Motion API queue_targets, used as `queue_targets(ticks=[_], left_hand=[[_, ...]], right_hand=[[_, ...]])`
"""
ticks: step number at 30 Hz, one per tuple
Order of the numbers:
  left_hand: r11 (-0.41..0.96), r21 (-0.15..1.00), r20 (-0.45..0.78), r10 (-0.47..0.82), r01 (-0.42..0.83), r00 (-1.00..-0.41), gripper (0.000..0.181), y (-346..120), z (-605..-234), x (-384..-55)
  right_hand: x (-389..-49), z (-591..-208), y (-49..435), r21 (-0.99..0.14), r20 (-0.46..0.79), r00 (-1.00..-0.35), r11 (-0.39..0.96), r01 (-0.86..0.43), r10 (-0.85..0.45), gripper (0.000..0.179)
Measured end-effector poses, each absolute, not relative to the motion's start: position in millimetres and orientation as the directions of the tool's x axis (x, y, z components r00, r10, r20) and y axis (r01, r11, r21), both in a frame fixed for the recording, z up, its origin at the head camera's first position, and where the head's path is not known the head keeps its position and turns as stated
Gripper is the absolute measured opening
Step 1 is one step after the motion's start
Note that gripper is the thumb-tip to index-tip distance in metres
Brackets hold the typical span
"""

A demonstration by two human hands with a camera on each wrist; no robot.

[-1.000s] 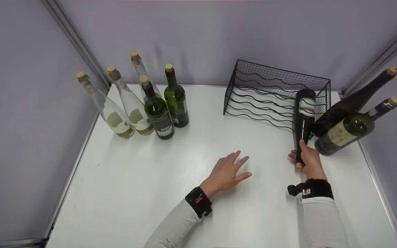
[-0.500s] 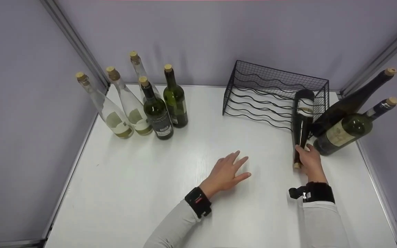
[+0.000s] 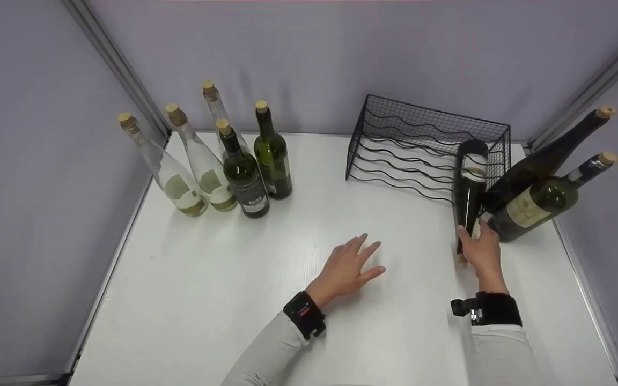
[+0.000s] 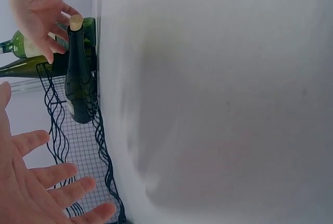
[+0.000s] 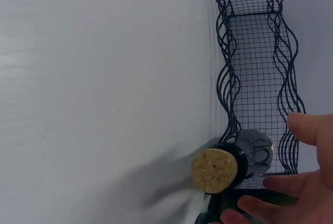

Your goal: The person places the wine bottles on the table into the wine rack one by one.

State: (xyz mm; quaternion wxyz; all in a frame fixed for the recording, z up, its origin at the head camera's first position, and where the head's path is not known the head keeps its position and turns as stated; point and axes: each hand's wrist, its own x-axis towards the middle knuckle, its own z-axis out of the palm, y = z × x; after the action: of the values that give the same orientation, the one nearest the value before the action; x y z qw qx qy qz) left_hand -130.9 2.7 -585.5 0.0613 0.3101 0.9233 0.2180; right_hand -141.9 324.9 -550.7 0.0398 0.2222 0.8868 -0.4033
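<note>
A dark wine bottle (image 3: 470,187) with a cork stopper (image 5: 214,171) lies in the right end of a black wire rack (image 3: 405,161), its neck toward me. My right hand (image 3: 482,252) is beside that neck, thumb and fingers spread apart. The right wrist view shows a gap between the thumb (image 5: 307,128) and the bottle. Over the middle of the white table (image 3: 223,300), my left hand (image 3: 344,268) holds nothing, its fingers spread. The left wrist view shows this hand large in the lower left, below the corked bottle (image 4: 78,78).
Two corked wine bottles stand right of the rack: a tall dark one (image 3: 545,166) and a green one with a pale label (image 3: 529,206). At the left stand two green bottles (image 3: 272,155) and several clear bottles (image 3: 180,187). Panels (image 3: 309,53) enclose the table's back and sides.
My right hand has loosened from around the bottle's neck and drawn slightly back toward me. The bottle stays lying in the rack. My left hand has shifted slightly left.
</note>
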Motion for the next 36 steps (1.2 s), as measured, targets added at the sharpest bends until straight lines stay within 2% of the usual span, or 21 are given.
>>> queue_targets(ticks=[6,10,13,26,31,36], left_hand=[[0.710,0.471,0.026,0.581,0.523,-0.813,0.068,-4.1,-584.9,-130.0],[0.718,0.475,0.029,0.565,0.509,-0.825,0.069,-10.3,-586.2,-130.6],[0.724,0.487,0.030,0.545,0.489,-0.838,0.069,-15.8,-588.6,-131.0],[0.728,0.544,0.121,0.425,0.418,-0.897,0.066,-46.4,-596.3,-137.3],[0.730,0.568,0.195,0.330,0.380,-0.924,0.063,-61.1,-596.4,-143.7],[0.723,0.596,0.251,0.246,0.350,-0.936,0.061,-71.1,-598.2,-148.0]], right_hand=[[-136.1,-554.8,301.0,-0.539,-0.024,-0.935,0.783,0.309,0.353,0.068],[-135.5,-556.6,284.0,-0.493,0.094,-0.955,0.846,0.201,0.281,0.063],[-136.3,-557.6,273.0,-0.478,0.127,-0.965,0.866,0.143,0.229,0.065],[-145.2,-568.9,240.5,-0.460,0.026,-0.997,0.886,0.053,0.073,0.080],[-148.3,-569.4,227.5,-0.495,-0.026,-0.999,0.868,0.043,0.035,0.083],[-150.1,-568.0,208.2,-0.590,-0.092,-0.996,0.807,0.041,-0.017,0.084]])
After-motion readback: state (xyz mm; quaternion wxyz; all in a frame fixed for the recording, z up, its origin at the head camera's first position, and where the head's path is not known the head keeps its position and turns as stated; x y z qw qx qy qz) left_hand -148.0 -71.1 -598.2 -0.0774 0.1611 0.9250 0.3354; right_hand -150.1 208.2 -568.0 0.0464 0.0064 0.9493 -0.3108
